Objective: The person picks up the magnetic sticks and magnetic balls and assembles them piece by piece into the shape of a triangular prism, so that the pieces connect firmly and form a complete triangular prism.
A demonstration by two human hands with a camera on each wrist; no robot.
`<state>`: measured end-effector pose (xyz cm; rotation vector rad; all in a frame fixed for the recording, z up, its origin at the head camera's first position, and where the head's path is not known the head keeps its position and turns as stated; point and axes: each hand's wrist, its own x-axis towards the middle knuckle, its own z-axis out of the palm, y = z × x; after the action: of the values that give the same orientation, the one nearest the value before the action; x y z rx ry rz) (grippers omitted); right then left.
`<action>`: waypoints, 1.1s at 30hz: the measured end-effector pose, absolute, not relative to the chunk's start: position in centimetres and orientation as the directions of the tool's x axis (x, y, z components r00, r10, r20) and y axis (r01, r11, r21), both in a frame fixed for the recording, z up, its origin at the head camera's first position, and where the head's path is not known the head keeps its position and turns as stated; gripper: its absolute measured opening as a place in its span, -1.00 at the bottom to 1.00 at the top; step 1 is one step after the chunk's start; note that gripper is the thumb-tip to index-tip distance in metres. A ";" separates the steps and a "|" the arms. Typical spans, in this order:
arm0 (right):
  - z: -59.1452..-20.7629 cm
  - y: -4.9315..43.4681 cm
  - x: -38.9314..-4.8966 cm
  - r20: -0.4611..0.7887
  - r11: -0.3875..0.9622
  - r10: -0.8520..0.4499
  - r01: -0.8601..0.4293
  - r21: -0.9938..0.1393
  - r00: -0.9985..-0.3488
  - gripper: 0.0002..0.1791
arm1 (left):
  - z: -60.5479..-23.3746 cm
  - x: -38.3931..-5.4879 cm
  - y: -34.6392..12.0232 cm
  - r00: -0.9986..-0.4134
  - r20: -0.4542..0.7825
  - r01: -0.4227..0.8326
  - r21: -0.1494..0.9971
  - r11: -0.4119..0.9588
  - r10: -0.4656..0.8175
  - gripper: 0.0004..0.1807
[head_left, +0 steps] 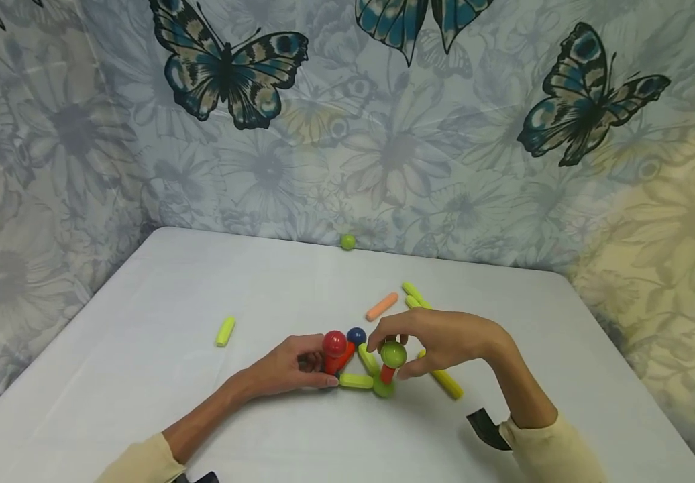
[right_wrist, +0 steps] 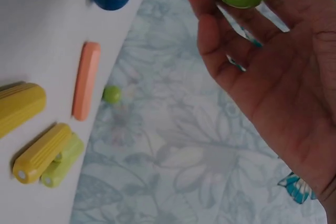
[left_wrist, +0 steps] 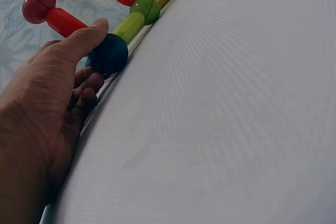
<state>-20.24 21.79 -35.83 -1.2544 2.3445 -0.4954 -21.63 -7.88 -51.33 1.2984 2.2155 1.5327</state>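
A construction of magnetic sticks and balls stands on the white table between both hands. My left hand [head_left: 299, 365] pinches the near blue ball [left_wrist: 108, 54], thumb on top and fingers beneath. From that ball a red stick [left_wrist: 65, 22] rises to a red ball [head_left: 335, 343]; a lime stick [head_left: 356, 381] runs along the table to a green ball [head_left: 384, 387]. On this one an upright red stick [head_left: 387, 374] bears another green ball [head_left: 393, 355]. My right hand [head_left: 444, 339] curls its fingers and thumb round that upper ball. Another blue ball [head_left: 356, 336] sits at the back.
Behind the construction lies an orange stick [head_left: 382, 306]. Several yellow and lime sticks [head_left: 446, 384] lie under and beyond the right hand. A lone lime stick [head_left: 225, 332] is on the left. A loose green ball [head_left: 347, 242] sits at the table's far edge, by the butterfly-patterned cloth [head_left: 384, 147].
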 end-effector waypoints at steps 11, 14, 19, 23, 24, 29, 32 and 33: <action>-35.7 21.5 -20.1 -0.255 0.583 -0.808 -0.659 -0.476 -0.531 -0.46 | -51.0 -21.6 -8.1 -0.624 0.313 0.557 0.821 0.126 0.716 -0.70; -34.5 23.2 -20.0 -0.228 0.626 -0.767 -0.621 -0.472 -0.601 -0.41 | -51.2 -21.6 -8.0 -0.625 0.312 0.548 0.828 0.117 0.716 -0.71; -32.1 26.5 -21.0 -0.068 0.682 -0.670 -0.576 -0.450 -0.740 -0.51 | -51.3 -21.6 -8.0 -0.627 0.319 0.552 0.826 0.116 0.710 -0.72; -32.3 28.0 -23.2 0.063 0.698 -0.612 -0.576 -0.424 -0.788 -0.63 | -51.5 -21.6 -8.2 -0.640 0.317 0.552 0.823 0.132 0.700 -0.71; -32.7 28.3 -23.7 0.083 0.700 -0.604 -0.578 -0.420 -0.792 -0.65 | -51.6 -21.6 -8.2 -0.642 0.314 0.548 0.826 0.132 0.700 -0.71; -35.6 29.1 -25.8 0.038 0.743 -0.558 -0.519 -0.423 -0.829 -0.68 | -51.5 -21.4 -8.0 -0.636 0.306 0.539 0.833 0.124 0.708 -0.73; -37.4 29.5 -26.9 -0.057 0.788 -0.526 -0.461 -0.408 -0.848 -0.65 | -51.2 -21.3 -7.8 -0.633 0.314 0.546 0.829 0.120 0.707 -0.74; -38.0 29.6 -27.2 -0.093 0.802 -0.518 -0.445 -0.398 -0.851 -0.63 | -51.1 -21.3 -7.8 -0.634 0.315 0.547 0.828 0.122 0.706 -0.74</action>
<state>-27.20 29.63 -37.97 -0.7540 2.7928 -0.5447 -21.31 -7.83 -51.15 1.2597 2.2307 1.5337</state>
